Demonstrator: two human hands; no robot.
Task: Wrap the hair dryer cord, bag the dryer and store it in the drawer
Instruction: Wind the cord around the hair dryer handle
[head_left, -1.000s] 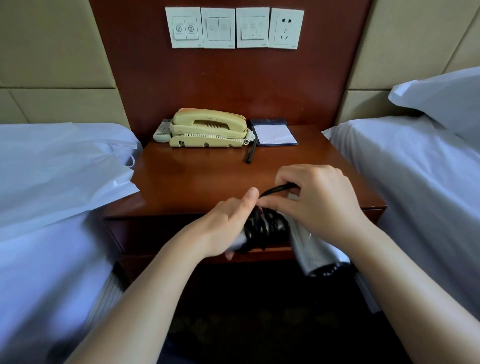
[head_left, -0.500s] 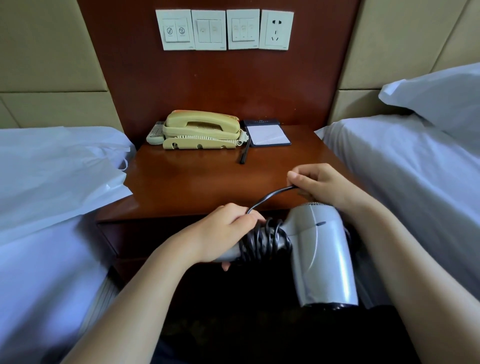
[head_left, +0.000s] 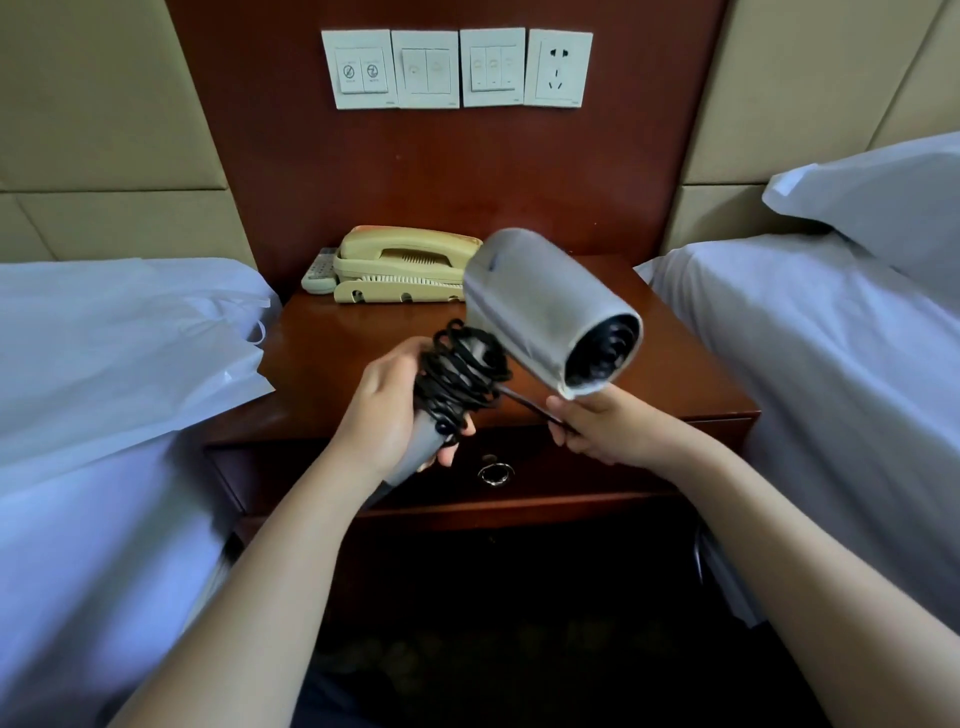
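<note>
Head view, looking down between two white beds at a dark wooden nightstand (head_left: 332, 358). A silver hair dryer (head_left: 540, 306) is at the centre of the frame, raised over the nightstand top with its barrel mouth turned toward 4 o'clock. Half a second ago it hung nozzle-down below the front edge, so it has been swung up and over. The left hand (head_left: 382, 415), at 7 o'clock of the barrel, has its fingers curled round the handle and the black cord (head_left: 460, 371) coiled thickly on it. The right hand (head_left: 610, 431), which was up at 1 o'clock of the coils, is now below the barrel at 5 o'clock, pinching a short taut stretch of cord running from the coils. This reads as another turn going on, with wrapping close to finished and bagging and storing not yet begun. A white bag (head_left: 135, 358) lies on the left bed at 9 o'clock. The drawer (head_left: 545, 488), with its ring pull (head_left: 496, 474), sits closed at 6 o'clock of the hands. The plug is not visible, and how much cord remains inside the right hand cannot be told. The dryer is blurred by motion, its handle end smeared, and the barrel covers whatever lies right of the telephone (head_left: 400, 260) at 12 o'clock.
</note>
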